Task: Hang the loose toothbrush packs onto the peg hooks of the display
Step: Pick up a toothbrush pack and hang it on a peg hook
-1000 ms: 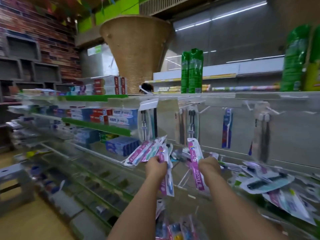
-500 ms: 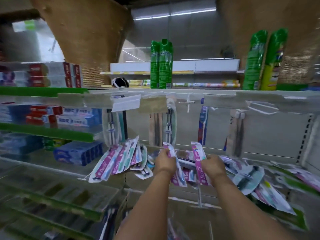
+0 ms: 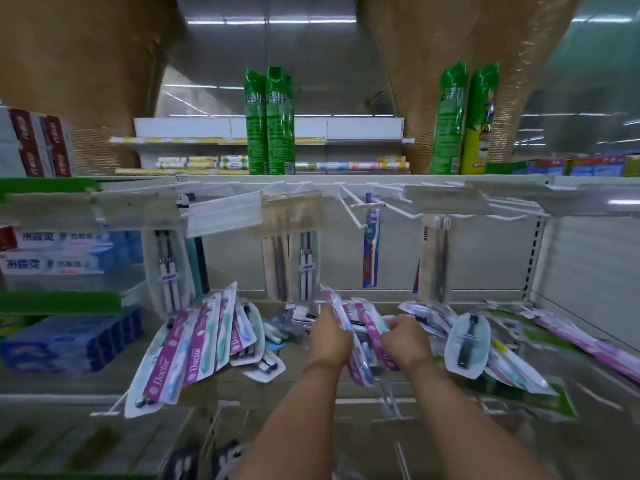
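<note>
Hands, two: left hand (image 3: 329, 342), grip closed on one pink toothbrush pack (image 3: 334, 308); right hand (image 3: 405, 341), grip closed on a second pink pack (image 3: 372, 329). The two packs are held side by side, low before the back panel. Peg hooks (image 3: 360, 216), white, upper row, 12 o'clock of the hands: two dark-brush packs (image 3: 306, 261) hang at 11 o'clock, one blue pack (image 3: 371, 244) at 12, and one beige AUBO pack (image 3: 435, 258) at 1. Three pink Doctor packs (image 3: 162, 362) fan out at 9 o'clock, loose packs (image 3: 465, 344) are spread at 3 o'clock with their count unclear, and blurred toothpaste boxes (image 3: 69, 337) lie far left.
</note>
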A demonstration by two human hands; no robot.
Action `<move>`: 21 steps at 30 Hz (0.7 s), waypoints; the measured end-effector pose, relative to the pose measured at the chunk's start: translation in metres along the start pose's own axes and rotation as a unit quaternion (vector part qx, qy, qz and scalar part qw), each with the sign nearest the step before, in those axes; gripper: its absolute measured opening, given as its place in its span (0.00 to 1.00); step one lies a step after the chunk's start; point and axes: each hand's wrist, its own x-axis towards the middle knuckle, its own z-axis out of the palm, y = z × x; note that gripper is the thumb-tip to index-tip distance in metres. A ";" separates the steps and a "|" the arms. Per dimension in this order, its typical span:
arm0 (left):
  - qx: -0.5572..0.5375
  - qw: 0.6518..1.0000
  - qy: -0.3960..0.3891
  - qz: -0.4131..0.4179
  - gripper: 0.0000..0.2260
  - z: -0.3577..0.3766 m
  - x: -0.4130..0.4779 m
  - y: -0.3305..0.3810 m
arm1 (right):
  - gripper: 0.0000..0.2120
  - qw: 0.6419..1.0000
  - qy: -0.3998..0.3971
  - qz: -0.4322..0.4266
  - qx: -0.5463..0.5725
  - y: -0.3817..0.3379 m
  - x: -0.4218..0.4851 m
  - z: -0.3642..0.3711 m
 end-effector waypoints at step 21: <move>0.121 0.992 0.028 0.021 0.15 0.000 -0.005 -0.008 | 0.14 0.997 0.001 -0.006 -0.079 -0.005 -0.006 -0.001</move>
